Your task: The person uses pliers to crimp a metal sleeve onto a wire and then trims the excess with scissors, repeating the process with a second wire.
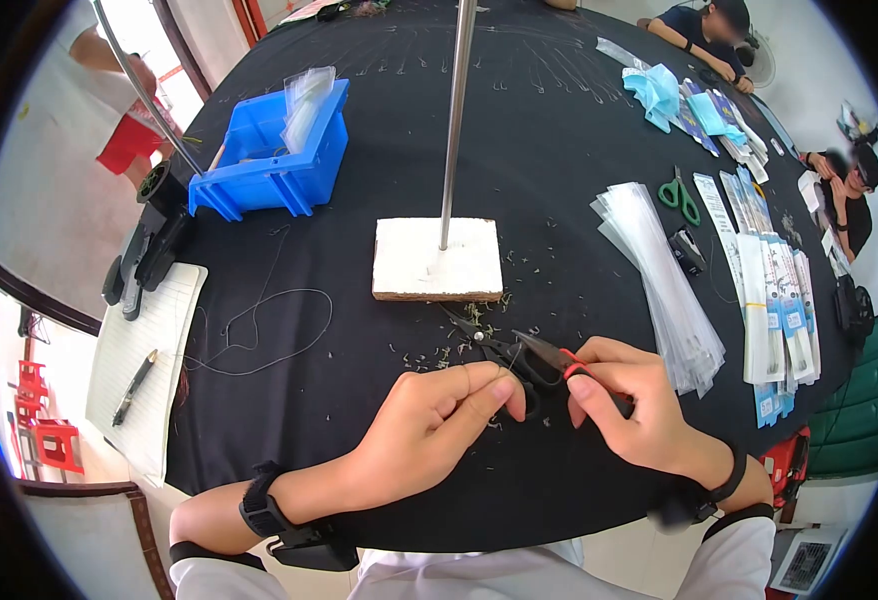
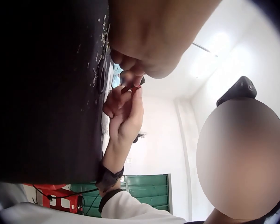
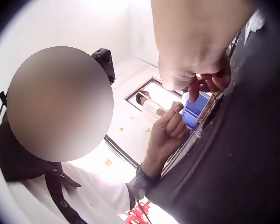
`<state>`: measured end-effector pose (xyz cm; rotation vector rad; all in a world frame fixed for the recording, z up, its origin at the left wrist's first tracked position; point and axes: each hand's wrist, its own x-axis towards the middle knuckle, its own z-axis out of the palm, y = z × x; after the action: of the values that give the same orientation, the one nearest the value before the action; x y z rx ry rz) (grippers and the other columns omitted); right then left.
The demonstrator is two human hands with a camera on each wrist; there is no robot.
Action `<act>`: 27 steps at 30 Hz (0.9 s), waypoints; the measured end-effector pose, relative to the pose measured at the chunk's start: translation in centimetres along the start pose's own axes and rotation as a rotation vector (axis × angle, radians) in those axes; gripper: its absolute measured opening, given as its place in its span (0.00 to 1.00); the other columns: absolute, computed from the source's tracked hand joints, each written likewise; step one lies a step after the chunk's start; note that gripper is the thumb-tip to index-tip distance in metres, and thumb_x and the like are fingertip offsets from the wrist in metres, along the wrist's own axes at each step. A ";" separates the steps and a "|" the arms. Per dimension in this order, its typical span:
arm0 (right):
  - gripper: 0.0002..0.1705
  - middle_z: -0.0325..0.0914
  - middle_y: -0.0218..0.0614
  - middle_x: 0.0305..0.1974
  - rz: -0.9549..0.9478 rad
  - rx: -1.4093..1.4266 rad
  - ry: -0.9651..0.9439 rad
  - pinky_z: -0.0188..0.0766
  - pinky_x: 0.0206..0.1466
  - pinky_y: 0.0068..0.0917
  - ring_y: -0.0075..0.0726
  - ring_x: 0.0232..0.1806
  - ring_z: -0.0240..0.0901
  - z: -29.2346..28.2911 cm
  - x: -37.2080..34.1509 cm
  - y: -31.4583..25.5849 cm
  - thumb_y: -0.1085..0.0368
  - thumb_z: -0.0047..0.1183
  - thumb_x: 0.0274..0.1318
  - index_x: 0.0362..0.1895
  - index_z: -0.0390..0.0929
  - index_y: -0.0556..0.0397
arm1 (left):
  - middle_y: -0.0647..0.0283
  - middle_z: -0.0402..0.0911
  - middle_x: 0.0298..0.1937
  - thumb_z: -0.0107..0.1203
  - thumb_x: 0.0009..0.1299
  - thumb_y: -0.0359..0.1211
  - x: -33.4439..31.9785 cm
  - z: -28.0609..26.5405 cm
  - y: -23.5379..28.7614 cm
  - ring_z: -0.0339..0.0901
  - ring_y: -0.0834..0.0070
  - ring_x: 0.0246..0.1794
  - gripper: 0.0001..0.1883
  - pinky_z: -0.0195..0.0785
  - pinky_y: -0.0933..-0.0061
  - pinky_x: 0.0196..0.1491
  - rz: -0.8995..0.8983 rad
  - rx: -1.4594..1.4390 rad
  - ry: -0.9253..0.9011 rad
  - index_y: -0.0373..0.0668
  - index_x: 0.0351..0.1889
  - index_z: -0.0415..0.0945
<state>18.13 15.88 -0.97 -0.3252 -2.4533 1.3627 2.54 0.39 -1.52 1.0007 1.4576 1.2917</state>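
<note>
Red-and-black scissors sit in the grip of the curled right hand, over the near part of the black-covered surface, their blades pointing toward the left hand, which pinches a thin strand between thumb and forefinger. Close by lie black scissors and scattered green clippings, just in front of a white block bearing an upright metal rod. Farther out are a blue bin on the left and clear plastic sleeves on the right.
</note>
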 end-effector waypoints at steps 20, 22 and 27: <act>0.22 0.69 0.31 0.20 0.251 0.243 -0.142 0.54 0.27 0.23 0.21 0.23 0.60 -0.8 0.4 -0.4 0.61 0.43 0.64 0.18 0.76 0.57 | 0.74 0.59 0.15 0.37 0.77 0.35 0.2 0.0 0.2 0.51 0.89 0.16 0.17 0.46 0.82 0.21 0.040 -0.031 0.038 0.34 0.32 0.73; 0.23 0.69 0.30 0.20 0.252 0.285 -0.163 0.54 0.28 0.23 0.21 0.22 0.60 -0.8 0.5 -0.4 0.61 0.43 0.65 0.18 0.76 0.58 | 0.74 0.59 0.15 0.37 0.77 0.34 -0.1 -0.1 0.8 0.51 0.89 0.16 0.17 0.45 0.82 0.21 0.037 -0.005 0.042 0.34 0.32 0.73; 0.28 0.68 0.31 0.19 0.384 0.578 -0.233 0.55 0.26 0.22 0.21 0.20 0.58 -1.2 0.3 -0.7 0.57 0.38 0.68 0.17 0.74 0.60 | 0.75 0.57 0.16 0.38 0.76 0.34 0.0 -0.5 0.9 0.50 0.89 0.16 0.16 0.43 0.82 0.21 0.051 -0.080 -0.020 0.33 0.32 0.73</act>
<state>18.31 16.60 0.26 -0.5319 -2.0924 2.3032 2.10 0.40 -0.60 1.0003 1.3623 1.3622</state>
